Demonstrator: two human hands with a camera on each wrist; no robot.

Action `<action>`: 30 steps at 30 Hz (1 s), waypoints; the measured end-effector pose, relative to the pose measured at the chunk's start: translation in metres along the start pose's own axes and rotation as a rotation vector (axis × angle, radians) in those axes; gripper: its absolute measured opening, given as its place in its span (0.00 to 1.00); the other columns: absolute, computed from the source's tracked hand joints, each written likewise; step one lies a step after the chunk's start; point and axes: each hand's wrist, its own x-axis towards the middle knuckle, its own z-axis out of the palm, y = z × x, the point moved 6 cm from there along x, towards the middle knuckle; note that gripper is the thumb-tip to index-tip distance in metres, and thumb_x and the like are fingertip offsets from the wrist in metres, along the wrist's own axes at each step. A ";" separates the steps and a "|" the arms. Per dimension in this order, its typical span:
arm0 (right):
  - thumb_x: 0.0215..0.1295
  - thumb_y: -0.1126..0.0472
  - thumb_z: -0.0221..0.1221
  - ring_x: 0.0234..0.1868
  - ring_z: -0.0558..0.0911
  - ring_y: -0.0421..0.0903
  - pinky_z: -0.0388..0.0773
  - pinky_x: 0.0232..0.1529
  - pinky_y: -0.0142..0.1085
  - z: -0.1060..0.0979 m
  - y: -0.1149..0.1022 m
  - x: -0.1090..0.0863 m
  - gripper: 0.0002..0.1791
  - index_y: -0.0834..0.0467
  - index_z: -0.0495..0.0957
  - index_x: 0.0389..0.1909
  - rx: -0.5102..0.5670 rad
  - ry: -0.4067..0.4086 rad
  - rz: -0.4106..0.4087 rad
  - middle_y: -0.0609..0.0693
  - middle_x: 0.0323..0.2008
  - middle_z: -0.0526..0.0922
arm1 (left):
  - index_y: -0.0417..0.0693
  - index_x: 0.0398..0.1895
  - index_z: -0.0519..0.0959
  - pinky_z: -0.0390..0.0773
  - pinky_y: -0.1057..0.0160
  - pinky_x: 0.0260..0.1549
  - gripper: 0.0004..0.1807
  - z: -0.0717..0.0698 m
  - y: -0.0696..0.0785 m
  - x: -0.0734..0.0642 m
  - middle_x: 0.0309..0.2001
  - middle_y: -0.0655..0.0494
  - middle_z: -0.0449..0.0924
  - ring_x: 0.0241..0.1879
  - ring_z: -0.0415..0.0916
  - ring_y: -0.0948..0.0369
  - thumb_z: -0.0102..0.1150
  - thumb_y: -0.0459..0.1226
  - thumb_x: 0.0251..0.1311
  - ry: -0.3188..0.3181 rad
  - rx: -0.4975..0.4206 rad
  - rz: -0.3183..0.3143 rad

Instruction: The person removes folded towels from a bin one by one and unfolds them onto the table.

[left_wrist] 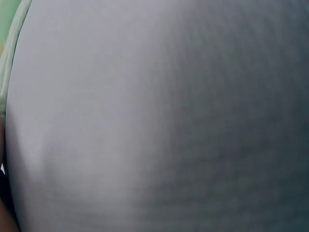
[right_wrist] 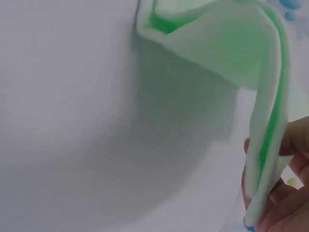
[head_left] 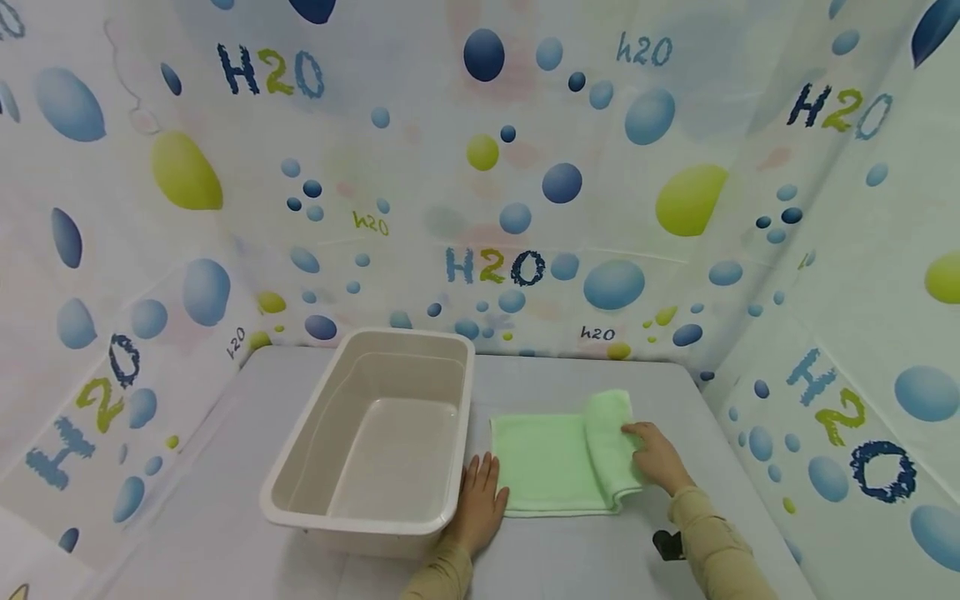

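Note:
A light green towel (head_left: 543, 462) lies on the table, its right part lifted and turned over toward the left. My right hand (head_left: 658, 457) pinches the lifted edge between thumb and fingers. In the right wrist view the raised towel (right_wrist: 227, 48) shows doubled layers, with the fingers (right_wrist: 287, 205) gripping its edge. My left hand (head_left: 480, 504) lies with extended fingers at the towel's lower left edge, beside the basin. The left wrist view is mostly blurred table surface, with a strip of towel (left_wrist: 14, 34) at its upper left.
A beige plastic basin (head_left: 401, 450) stands left of the towel, close against the left hand. A small black object (head_left: 666, 546) lies by the right forearm. The white table (head_left: 570, 554) is enclosed by patterned curtains (head_left: 420, 167) at the back and sides.

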 end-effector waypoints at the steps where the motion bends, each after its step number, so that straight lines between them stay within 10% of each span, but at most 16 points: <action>1: 0.44 0.77 0.43 0.60 0.66 0.69 0.64 0.60 0.60 -0.002 0.005 -0.002 0.31 0.71 0.71 0.55 -0.014 0.004 0.016 0.71 0.57 0.68 | 0.31 0.61 0.67 0.61 0.42 0.62 0.26 0.000 0.000 0.000 0.63 0.37 0.67 0.65 0.61 0.40 0.47 0.41 0.65 0.002 -0.001 0.001; 16: 0.50 0.73 0.49 0.50 0.69 0.76 0.72 0.47 0.60 0.002 0.066 -0.022 0.30 0.73 0.65 0.58 -0.210 -0.005 0.193 0.75 0.57 0.64 | 0.31 0.61 0.67 0.60 0.41 0.61 0.26 0.004 -0.001 0.004 0.64 0.37 0.66 0.65 0.60 0.39 0.48 0.40 0.65 0.032 -0.029 0.021; 24: 0.54 0.70 0.47 0.59 0.54 0.78 0.55 0.53 0.71 0.013 0.050 -0.013 0.29 0.66 0.64 0.61 -0.259 0.049 0.243 0.73 0.65 0.49 | 0.28 0.59 0.67 0.59 0.38 0.61 0.26 -0.003 0.001 0.010 0.63 0.30 0.64 0.64 0.58 0.35 0.48 0.38 0.64 -0.023 -0.071 -0.005; 30: 0.56 0.69 0.46 0.62 0.54 0.76 0.54 0.55 0.71 0.020 0.029 0.008 0.28 0.62 0.65 0.61 -0.248 0.039 0.132 0.69 0.67 0.50 | 0.40 0.59 0.72 0.61 0.43 0.63 0.24 -0.002 0.024 0.009 0.64 0.37 0.65 0.66 0.60 0.42 0.52 0.41 0.60 -0.099 0.081 0.007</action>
